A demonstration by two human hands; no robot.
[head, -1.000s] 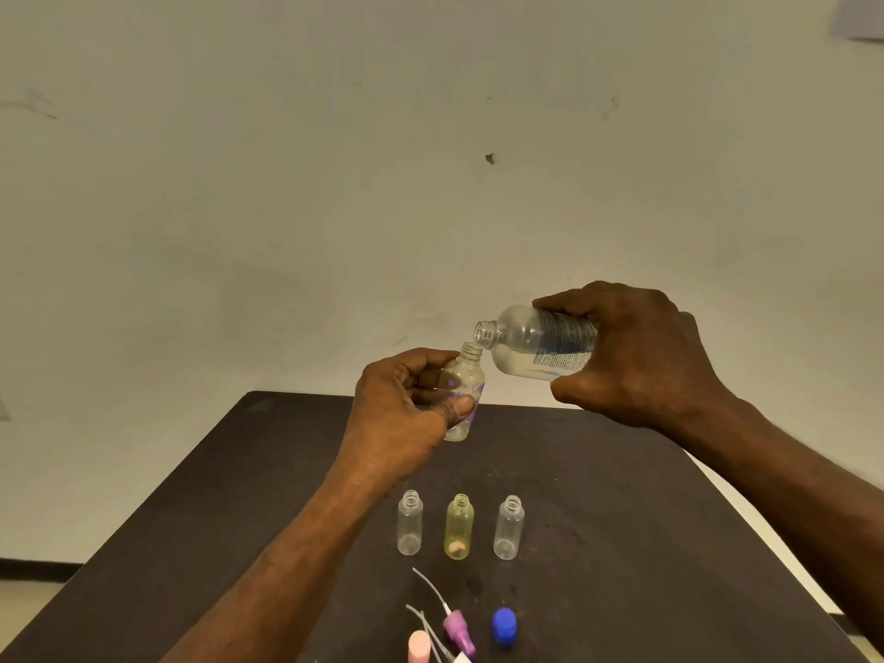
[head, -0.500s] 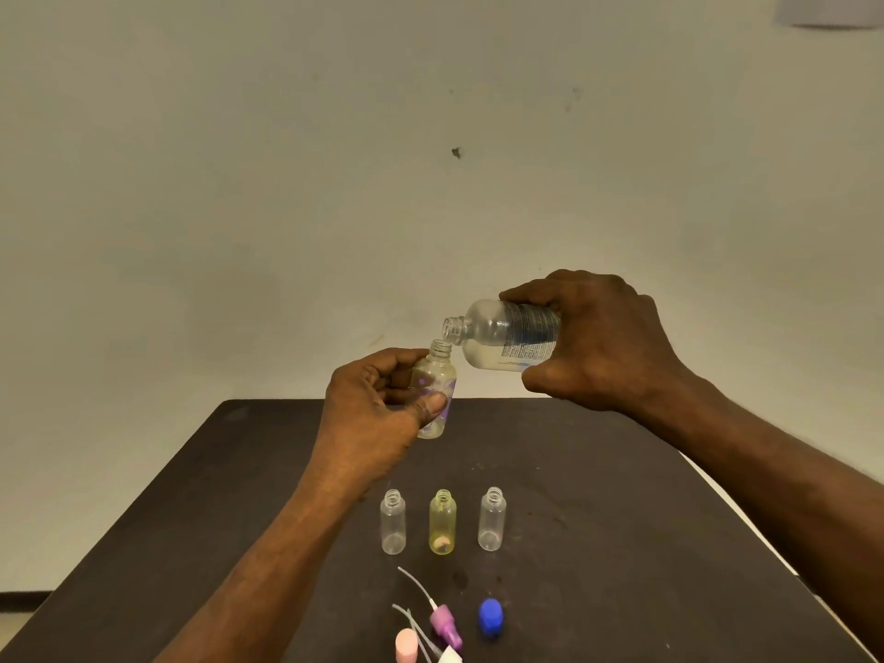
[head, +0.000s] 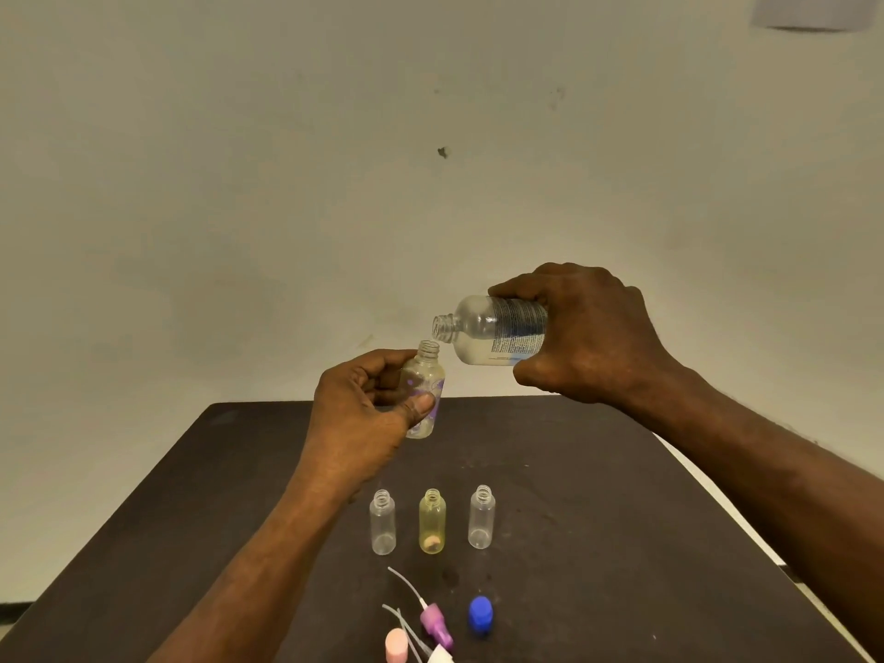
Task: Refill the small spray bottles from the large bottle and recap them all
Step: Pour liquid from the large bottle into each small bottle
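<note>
My left hand (head: pixel 363 409) grips a small bottle (head: pixel 423 390) upright above the table's (head: pixel 598 519) far edge, my right hand (head: pixel 588 337) clasps the big bottle (head: pixel 488 332) (tipped, mouth just over the small one's neck).

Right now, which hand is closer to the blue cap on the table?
Left. The left hand is up behind the blue cap, over the table. The right hand is higher and farther back, holding the large bottle.
</note>
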